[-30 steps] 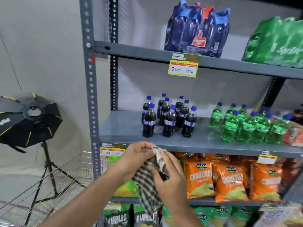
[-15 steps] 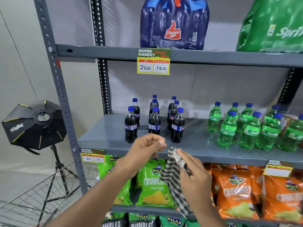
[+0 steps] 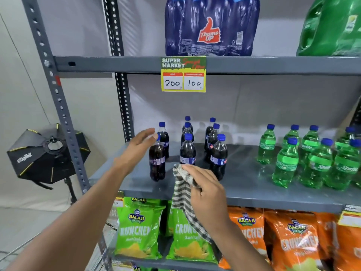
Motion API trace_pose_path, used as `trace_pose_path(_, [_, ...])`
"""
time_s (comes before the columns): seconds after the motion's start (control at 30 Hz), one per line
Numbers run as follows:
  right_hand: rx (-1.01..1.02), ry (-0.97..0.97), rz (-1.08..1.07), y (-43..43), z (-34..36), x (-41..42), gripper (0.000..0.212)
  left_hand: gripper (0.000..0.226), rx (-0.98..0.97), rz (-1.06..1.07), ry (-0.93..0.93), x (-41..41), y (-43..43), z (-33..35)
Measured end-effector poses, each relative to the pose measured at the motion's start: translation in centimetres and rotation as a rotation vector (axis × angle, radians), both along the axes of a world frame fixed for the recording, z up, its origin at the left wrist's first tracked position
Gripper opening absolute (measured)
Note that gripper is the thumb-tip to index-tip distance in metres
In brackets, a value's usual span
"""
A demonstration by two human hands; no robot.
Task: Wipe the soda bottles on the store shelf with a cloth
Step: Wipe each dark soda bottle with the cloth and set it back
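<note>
Several dark cola bottles with blue caps (image 3: 187, 151) stand on the grey middle shelf (image 3: 244, 184). My left hand (image 3: 136, 149) is open with fingers spread, just left of the front-left cola bottle (image 3: 157, 163), its fingertips at the bottle's cap. My right hand (image 3: 205, 184) is shut on a black-and-white checked cloth (image 3: 182, 194), which hangs down over the shelf's front edge just in front of the colas. Several green Sprite bottles (image 3: 310, 159) stand further right on the same shelf.
A shrink-wrapped Thums Up pack (image 3: 212, 26) and a green Sprite pack (image 3: 332, 26) sit on the upper shelf above a yellow price tag (image 3: 183, 75). Green (image 3: 138, 231) and orange (image 3: 293, 241) snack bags fill the lower shelf. A grey upright post (image 3: 56, 98) and a softbox light (image 3: 46, 155) stand left.
My left hand has let go of the cloth, opened, and risen to the front-left cola bottle. My right hand with the cloth has lifted to the shelf edge. The view has come closer.
</note>
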State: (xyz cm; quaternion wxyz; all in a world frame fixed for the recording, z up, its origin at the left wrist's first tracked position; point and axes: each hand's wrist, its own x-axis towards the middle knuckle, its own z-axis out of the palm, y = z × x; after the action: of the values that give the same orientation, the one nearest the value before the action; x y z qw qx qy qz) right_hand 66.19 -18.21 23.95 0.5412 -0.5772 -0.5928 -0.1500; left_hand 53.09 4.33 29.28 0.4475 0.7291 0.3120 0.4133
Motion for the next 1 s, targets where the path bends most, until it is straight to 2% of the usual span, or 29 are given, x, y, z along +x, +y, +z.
trace_pose_path(0.03, [-0.001, 0.006, 0.003, 0.8, 0.2, -0.1, 0.073, 0.028, -0.008, -0.054, 0.023, 0.0, 0.6, -0.1])
trace_pose_path(0.13, [0.004, 0.021, -0.004, 2.4, 0.2, -0.5, 0.071, 0.048, -0.05, -0.189, 0.075, 0.1, 1.8, -0.9])
trace_pose_path(0.2, [-0.014, 0.042, -0.022, 3.2, 0.0, -0.6, 0.068, 0.04, -0.042, -0.273, 0.054, 0.5, 2.4, -1.3])
trace_pose_path(0.3, [-0.042, 0.082, -0.037, 4.3, -0.1, -0.8, 0.065, 0.041, -0.025, -0.341, -0.049, 0.9, 3.3, -1.9])
trace_pose_path(0.4, [-0.016, 0.083, -0.048, 5.1, 0.4, -0.9, 0.066, 0.048, -0.104, -0.415, -0.218, 1.2, 3.6, -2.4])
trace_pose_path(0.53, [0.037, 0.045, -0.065, 6.8, 3.0, -1.2, 0.067, 0.033, -0.273, -0.533, -0.421, 1.7, 3.1, -1.5])
trace_pose_path(0.67, [-0.024, -0.079, -0.087, 8.9, 6.5, -1.8, 0.073, 0.026, -0.373, -0.616, -0.459, 2.1, 1.2, 0.2])
trace_pose_path(0.8, [-0.081, -0.26, -0.138, 9.7, 8.2, -2.7, 0.061, 0.028, -0.48, -0.643, -0.533, 2.1, 0.1, 1.0])
trace_pose_path(0.9, [-0.023, -0.447, -0.138, 9.0, 7.8, -3.5, 0.048, 0.034, -0.547, -0.726, -0.607, 2.0, 0.1, 1.2])
trace_pose_path(1.0, [-0.018, -0.54, -0.148, 8.3, 6.5, -4.0, 0.046, 0.033, -0.562, -0.731, -0.635, 1.9, -0.1, 0.9])
